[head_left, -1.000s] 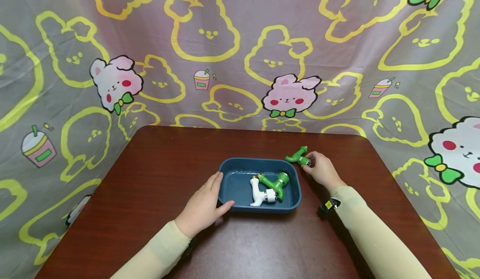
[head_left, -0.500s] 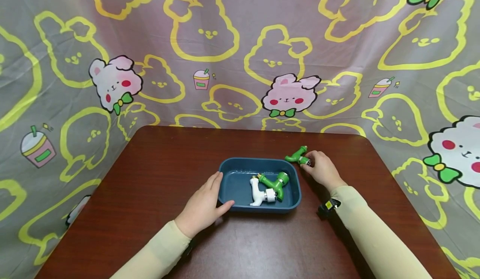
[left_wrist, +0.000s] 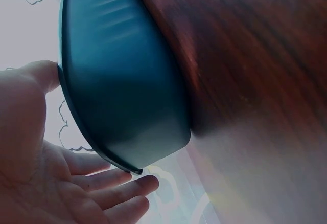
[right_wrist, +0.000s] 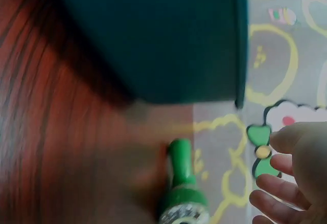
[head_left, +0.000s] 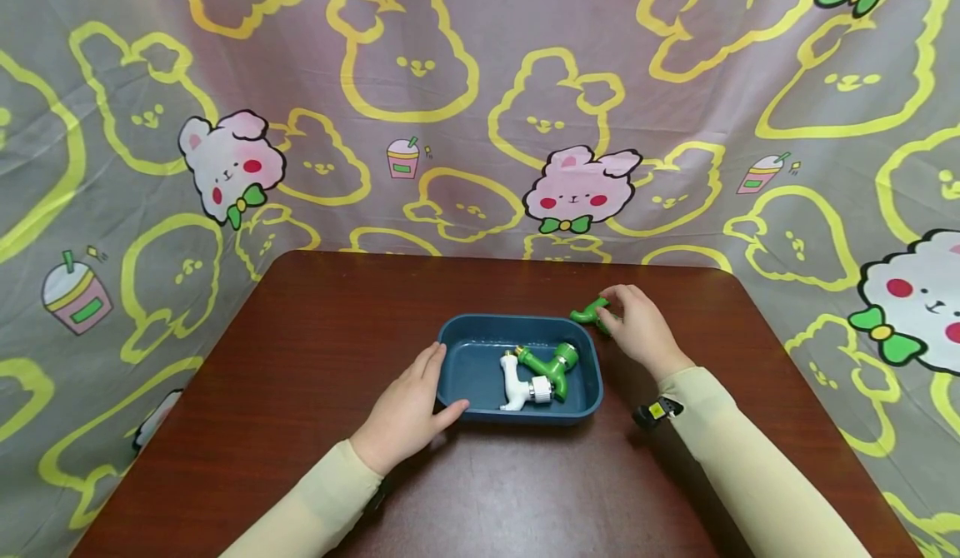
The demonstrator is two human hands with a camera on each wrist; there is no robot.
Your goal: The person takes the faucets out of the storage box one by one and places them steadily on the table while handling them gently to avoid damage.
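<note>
A dark blue plastic tub (head_left: 472, 371) sits on the table, holding a white tap (head_left: 516, 387) and a green tap (head_left: 557, 371) that lie against each other. My left hand (head_left: 397, 416) rests against the tub's left end, fingers extended along the side and thumb at the near rim. Behind the tub's far right corner, another green tap (head_left: 586, 315) lies on the table. Over it hovers my right hand (head_left: 641, 333), partly hiding it in the head view. The right wrist view shows this tap (right_wrist: 183, 183) apart from the loosely bent fingers.
The brown wooden table (head_left: 322, 316) extends on all sides of the tub. A patterned cloth (head_left: 450, 150) with cartoon animals hangs behind and beside it. A small black device (head_left: 656, 411) is on the right wrist.
My right hand, which was at the knob end of the green tap, has moved up and slightly forward, now covering more of it. The left hand and tub stay put.
</note>
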